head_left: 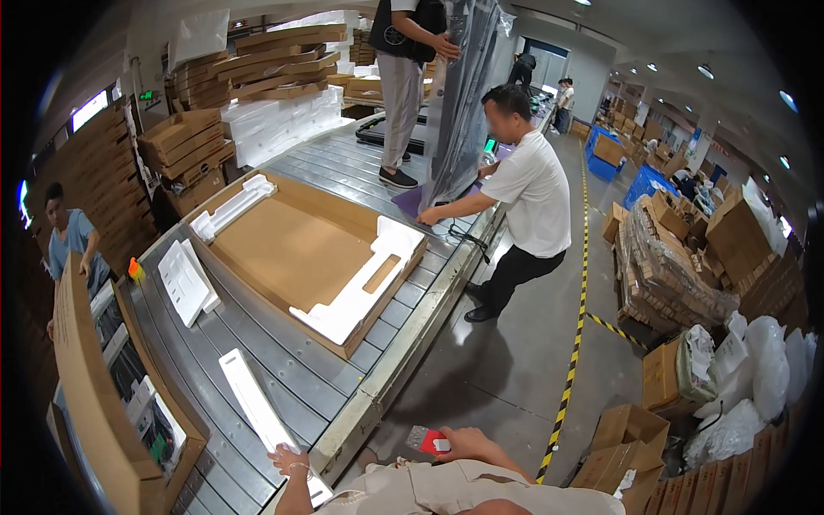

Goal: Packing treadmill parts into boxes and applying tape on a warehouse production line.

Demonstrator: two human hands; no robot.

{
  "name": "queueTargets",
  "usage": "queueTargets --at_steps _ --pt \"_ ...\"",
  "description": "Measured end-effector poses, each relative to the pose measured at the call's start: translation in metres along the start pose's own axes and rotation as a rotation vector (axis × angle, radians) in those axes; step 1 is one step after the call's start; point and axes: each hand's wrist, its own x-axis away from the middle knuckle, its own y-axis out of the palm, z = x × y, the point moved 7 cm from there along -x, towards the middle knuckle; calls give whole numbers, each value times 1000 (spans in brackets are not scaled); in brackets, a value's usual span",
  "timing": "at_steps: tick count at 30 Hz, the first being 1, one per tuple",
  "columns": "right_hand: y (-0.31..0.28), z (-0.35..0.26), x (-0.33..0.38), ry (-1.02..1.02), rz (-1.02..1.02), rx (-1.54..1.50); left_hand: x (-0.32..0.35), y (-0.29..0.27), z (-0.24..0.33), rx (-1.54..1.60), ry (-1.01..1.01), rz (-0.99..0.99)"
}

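Down at the near end of the conveyor, my left hand (289, 461) grips a long white foam strip (249, 396) by its near part, fingers over its edge. To the right, in front of my body, my right hand (475, 446) is closed on a small red item (433, 442) with a greyish, see-through flat part and a white patch; its kind cannot be made out. Ahead on the rollers lies an open, shallow cardboard box (292, 245). White foam end pieces line its far-left end (232, 206) and its near-right end (360, 292).
Another white foam piece (184, 281) rests left of the box. A person in blue holds a carton (103, 386) at far left. Beyond the box, a person in white bends at a wrapped upright panel (463, 112); another stands on the conveyor (300, 176). Cartons (665, 257) fill the right.
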Motion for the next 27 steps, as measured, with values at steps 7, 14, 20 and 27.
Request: queueTargets --at_steps 7,14,20,27 --pt "3 -1 -2 -24 -1 -4 18 12 15 19 154 38" --pt "5 2 1 -21 10 13 28 15 40 223 252 43" --pt "9 13 8 4 27 -6 49 12 64 284 368 0" --pt "5 10 15 7 5 7 40 28 48 230 365 8"
